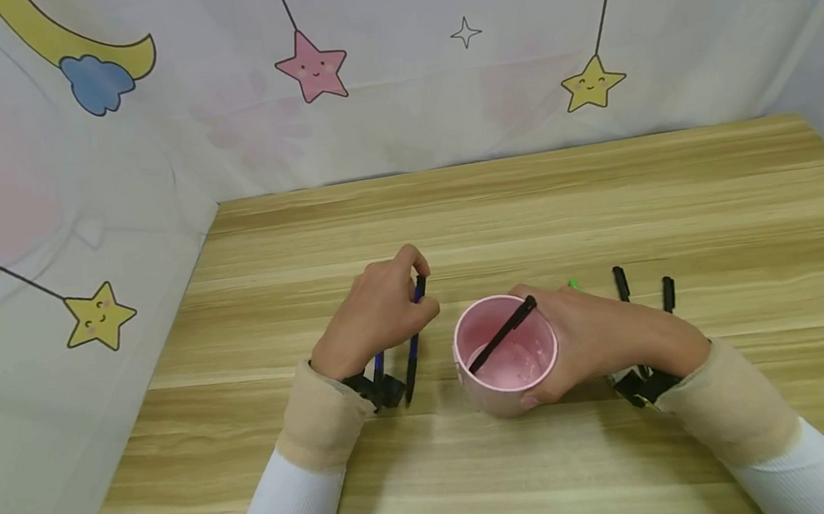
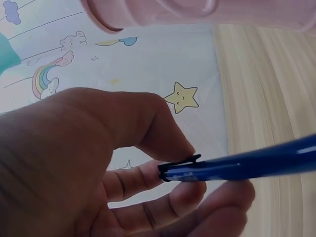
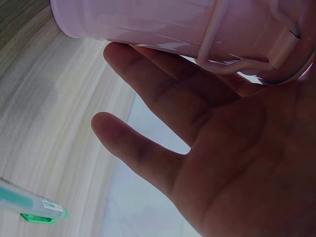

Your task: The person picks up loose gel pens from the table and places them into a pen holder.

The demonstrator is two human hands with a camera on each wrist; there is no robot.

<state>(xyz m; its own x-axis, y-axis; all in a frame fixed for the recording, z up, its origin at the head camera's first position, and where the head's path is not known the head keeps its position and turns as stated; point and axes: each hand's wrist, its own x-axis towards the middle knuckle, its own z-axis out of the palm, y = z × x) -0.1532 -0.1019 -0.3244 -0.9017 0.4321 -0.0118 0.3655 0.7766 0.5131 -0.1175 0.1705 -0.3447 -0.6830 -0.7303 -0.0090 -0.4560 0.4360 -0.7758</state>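
Note:
My left hand (image 1: 386,297) pinches a blue pen (image 2: 242,165) near its black clip end, thumb on one side and fingertips on the other. In the head view this pen slants down toward the table, left of the pink cup (image 1: 478,397). A second blue pen (image 1: 378,367) shows partly behind the left wrist. My right hand (image 1: 578,332) grips the cup from its right side, thumb at the front and fingers round the back. The cup stands upright, with a black pen (image 1: 503,335) leaning inside it. Fingers (image 3: 153,89) lie along the cup's wall in the right wrist view.
Two black-capped pens (image 1: 621,284) (image 1: 669,294) lie beyond the right wrist, partly hidden by the forearm. A green pen (image 3: 42,207) lies near the right hand. The wooden table (image 1: 498,214) meets a patterned curtain (image 1: 413,123) at the back.

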